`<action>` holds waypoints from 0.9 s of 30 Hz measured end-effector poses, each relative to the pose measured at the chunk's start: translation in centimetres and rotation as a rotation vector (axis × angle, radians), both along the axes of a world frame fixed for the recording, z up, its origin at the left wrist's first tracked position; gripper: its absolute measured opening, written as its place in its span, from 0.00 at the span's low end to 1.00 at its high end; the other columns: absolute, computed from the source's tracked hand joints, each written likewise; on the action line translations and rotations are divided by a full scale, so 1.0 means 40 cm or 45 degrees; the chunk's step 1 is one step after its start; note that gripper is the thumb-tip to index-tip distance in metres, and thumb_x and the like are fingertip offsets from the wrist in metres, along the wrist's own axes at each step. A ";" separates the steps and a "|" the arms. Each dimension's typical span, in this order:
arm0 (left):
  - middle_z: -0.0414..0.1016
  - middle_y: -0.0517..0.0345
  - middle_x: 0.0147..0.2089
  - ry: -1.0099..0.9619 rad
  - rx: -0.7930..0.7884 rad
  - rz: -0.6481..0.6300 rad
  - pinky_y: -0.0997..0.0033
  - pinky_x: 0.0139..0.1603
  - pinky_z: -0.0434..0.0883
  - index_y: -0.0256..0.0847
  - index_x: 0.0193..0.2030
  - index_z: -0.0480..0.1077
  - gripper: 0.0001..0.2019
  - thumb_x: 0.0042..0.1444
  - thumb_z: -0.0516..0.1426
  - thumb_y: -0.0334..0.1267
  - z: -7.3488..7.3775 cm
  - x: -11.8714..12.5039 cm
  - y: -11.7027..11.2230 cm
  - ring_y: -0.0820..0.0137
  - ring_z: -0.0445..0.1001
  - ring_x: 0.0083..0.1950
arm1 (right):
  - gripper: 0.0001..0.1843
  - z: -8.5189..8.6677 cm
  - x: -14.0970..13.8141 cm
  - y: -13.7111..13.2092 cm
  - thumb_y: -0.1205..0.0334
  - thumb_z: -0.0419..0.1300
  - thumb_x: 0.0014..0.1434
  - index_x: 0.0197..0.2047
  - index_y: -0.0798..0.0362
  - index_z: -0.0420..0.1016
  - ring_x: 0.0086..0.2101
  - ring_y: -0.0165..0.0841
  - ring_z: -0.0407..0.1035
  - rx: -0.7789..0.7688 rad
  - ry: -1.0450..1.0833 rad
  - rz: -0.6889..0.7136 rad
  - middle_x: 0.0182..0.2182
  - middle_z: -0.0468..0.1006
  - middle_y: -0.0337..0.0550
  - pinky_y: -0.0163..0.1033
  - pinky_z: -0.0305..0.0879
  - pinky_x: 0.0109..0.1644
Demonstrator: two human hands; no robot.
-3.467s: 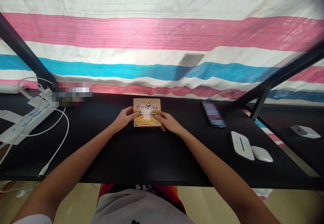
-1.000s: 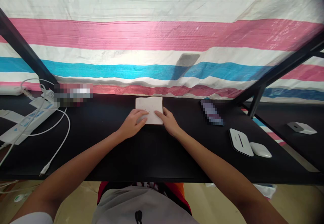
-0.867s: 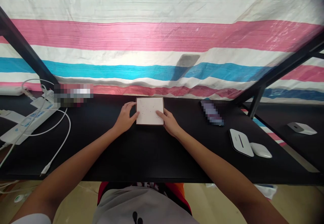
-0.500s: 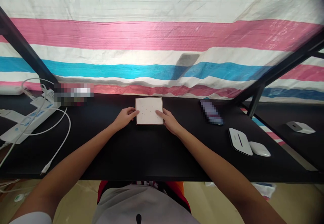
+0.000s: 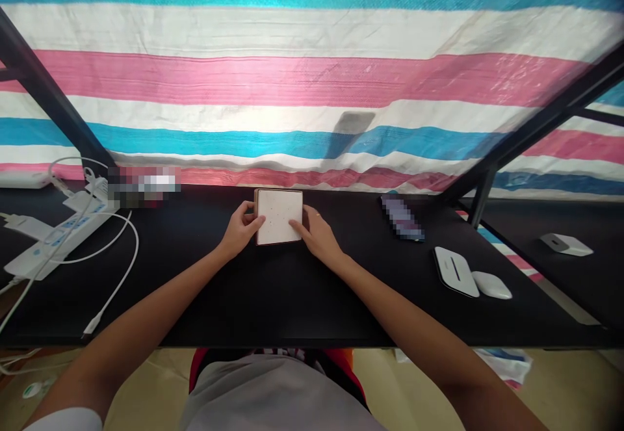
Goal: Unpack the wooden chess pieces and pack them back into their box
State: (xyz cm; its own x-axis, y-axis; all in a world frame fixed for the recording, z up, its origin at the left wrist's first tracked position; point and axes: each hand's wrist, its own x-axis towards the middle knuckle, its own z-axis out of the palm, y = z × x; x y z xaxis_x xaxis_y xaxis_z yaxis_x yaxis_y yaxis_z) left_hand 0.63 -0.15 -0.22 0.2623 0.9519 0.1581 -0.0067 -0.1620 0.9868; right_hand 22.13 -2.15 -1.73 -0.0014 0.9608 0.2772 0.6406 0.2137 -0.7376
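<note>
Your left hand [image 5: 240, 228] and right hand [image 5: 319, 231] pinch opposite sides of a cardboard box [image 5: 277, 215], speckled white face showing, over the black tabletop [image 5: 273, 301]; it's in hand, apparently unopened.

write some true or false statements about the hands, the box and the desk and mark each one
1. The left hand and right hand both hold the white-faced box. True.
2. The white power strip lies right of the box. False: the white power strip lies left of it.
3. A white cable lies on the black desk. True.
4. The sheet behind the desk is plain green. False: the striped sheet is blue, white and pink.
</note>
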 end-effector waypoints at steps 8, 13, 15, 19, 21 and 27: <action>0.71 0.50 0.48 0.257 0.499 0.015 0.67 0.42 0.73 0.39 0.56 0.62 0.23 0.56 0.56 0.46 0.002 0.041 -0.061 0.65 0.73 0.45 | 0.24 0.016 -0.032 -0.030 0.47 0.54 0.59 0.55 0.51 0.65 0.47 0.40 0.67 0.093 0.270 0.353 0.49 0.70 0.50 0.46 0.66 0.50; 0.68 0.46 0.53 0.656 0.833 -0.182 0.56 0.57 0.67 0.39 0.61 0.62 0.22 0.60 0.52 0.42 -0.003 0.068 -0.091 0.60 0.67 0.55 | 0.24 -0.008 -0.016 0.003 0.45 0.61 0.53 0.47 0.51 0.72 0.46 0.40 0.71 -0.187 0.807 0.372 0.44 0.77 0.45 0.48 0.65 0.53; 0.69 0.48 0.50 0.737 0.896 -0.117 0.56 0.57 0.67 0.40 0.56 0.66 0.18 0.59 0.52 0.39 -0.011 0.068 -0.079 0.61 0.67 0.54 | 0.23 -0.018 -0.005 0.022 0.46 0.62 0.52 0.47 0.51 0.71 0.45 0.39 0.72 -0.222 0.944 0.308 0.45 0.77 0.45 0.47 0.66 0.52; 0.67 0.48 0.53 0.818 0.816 0.124 0.52 0.60 0.63 0.42 0.50 0.70 0.15 0.56 0.55 0.36 -0.021 0.030 -0.021 0.59 0.64 0.58 | 0.22 -0.024 0.012 0.043 0.46 0.62 0.52 0.45 0.52 0.71 0.42 0.41 0.74 -0.381 1.114 0.179 0.43 0.79 0.48 0.47 0.71 0.47; 0.64 0.46 0.56 0.771 0.578 0.172 0.52 0.55 0.68 0.41 0.54 0.68 0.20 0.53 0.58 0.40 -0.025 0.006 0.007 0.59 0.67 0.54 | 0.22 -0.024 0.014 0.046 0.46 0.62 0.53 0.44 0.53 0.71 0.40 0.42 0.75 -0.456 1.142 0.169 0.43 0.79 0.49 0.48 0.72 0.44; 0.75 0.48 0.39 0.223 -0.220 -0.217 0.69 0.29 0.73 0.37 0.68 0.44 0.44 0.49 0.63 0.42 -0.037 -0.001 0.035 0.66 0.75 0.34 | 0.22 -0.028 0.024 0.053 0.45 0.59 0.55 0.45 0.53 0.71 0.41 0.40 0.75 -0.463 1.051 0.207 0.44 0.79 0.48 0.46 0.72 0.45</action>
